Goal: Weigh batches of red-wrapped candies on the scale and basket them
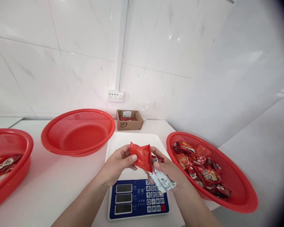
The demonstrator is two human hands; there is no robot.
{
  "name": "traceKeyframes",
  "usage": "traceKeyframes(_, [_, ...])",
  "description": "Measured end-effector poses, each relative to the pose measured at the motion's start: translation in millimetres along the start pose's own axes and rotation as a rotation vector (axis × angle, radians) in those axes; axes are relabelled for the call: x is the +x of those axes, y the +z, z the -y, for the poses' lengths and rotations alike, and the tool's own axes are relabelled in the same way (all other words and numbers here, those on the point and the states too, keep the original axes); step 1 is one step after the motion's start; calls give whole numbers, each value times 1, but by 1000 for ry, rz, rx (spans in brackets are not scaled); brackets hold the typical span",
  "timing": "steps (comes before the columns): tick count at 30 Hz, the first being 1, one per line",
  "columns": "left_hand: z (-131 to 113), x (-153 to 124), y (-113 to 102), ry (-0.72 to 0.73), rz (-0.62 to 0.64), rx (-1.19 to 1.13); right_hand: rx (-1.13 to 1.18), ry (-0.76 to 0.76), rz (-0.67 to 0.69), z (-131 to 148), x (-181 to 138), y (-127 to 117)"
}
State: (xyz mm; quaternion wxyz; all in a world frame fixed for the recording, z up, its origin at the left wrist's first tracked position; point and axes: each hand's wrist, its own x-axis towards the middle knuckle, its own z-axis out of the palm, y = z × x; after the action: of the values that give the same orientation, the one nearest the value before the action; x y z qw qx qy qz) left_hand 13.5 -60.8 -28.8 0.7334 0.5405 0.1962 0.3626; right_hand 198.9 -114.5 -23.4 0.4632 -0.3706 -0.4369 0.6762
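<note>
Between my hands, above a digital weighing scale (139, 200), is a red snack packet (142, 155). My left hand (120, 162) grips its left side, thumb across the front. My right hand (164, 165) is closed around a silver-white printed packet (161, 180), which slants down over the scale's keypad. A bit of another dark red wrapper shows by the right fingers. The red packet's right side touches the right hand's fingers, partly hidden. The scale's white pan (123, 138) lies below and behind the hands.
On the right, a red mesh basket (239, 183) holds several red snack packets (207, 175). Another red basket (61, 135) stands at the back left, and a third basket (26, 157) with some packets is at the left edge. A small cardboard box (132, 125) sits against the tiled wall.
</note>
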Motion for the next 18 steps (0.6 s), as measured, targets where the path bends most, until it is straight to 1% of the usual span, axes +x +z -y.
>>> traceKeyframes(3, [-5,0,-3,111,-159,103,-119,-57,-151,-3,3,5])
traceKeyframes(5, [-8,-2,-3,157,-216,179,-205,-114,-209,-4,3,7])
traceKeyframes(8, [-10,-3,-2,131,-189,247,-306,-202,-236,-5,3,10])
traceKeyframes(10, [-12,-4,-2,104,-167,246,-320,-218,-270,-5,2,11])
traceKeyframes(13, [-15,-5,-9,129,-204,151,-255,-191,-329,-3,-1,10])
traceKeyframes(15, [-19,-5,-14,153,-235,81,-211,-199,-369,-1,-2,9])
traceKeyframes(18, [-22,-5,-18,163,-236,93,-264,-240,-381,2,-2,10])
